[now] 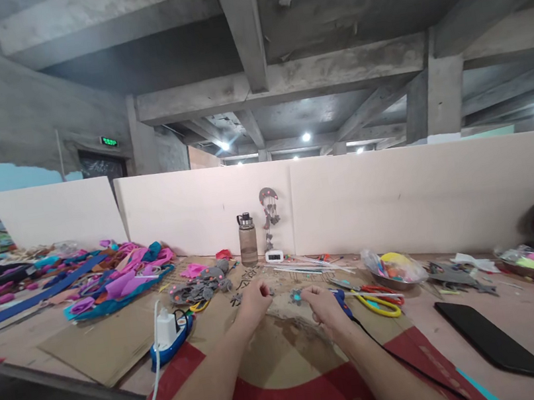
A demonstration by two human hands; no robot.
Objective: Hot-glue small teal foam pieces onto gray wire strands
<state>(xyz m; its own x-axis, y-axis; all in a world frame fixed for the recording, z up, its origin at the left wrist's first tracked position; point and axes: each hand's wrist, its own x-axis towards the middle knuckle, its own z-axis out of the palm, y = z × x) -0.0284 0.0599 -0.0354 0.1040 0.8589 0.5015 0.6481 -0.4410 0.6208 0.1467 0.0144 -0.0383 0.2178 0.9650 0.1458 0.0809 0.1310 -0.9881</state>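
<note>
Over a brown and red cardboard sheet (266, 367), both hands are raised a short way apart. My left hand (256, 297) is closed in a pinch, with a small grey bit showing by its fingertips, too small to name. My right hand (318, 302) pinches a small grey and turquoise piece (296, 296). Just right of that hand lies a blue glue gun (343, 303), its black cable running toward the front right. Yellow-handled scissors (379, 305) are beside it. Grey felt pieces with pink dots (200, 287) are piled to the left.
A bottle (248, 241) and small clock (274, 256) stand at the back, below a hanging grey ornament (270, 209). Left are a power strip (174, 342) and colourful cloth scraps (127, 274). Right are a bowl of bagged pieces (393, 268) and a black phone (493, 337).
</note>
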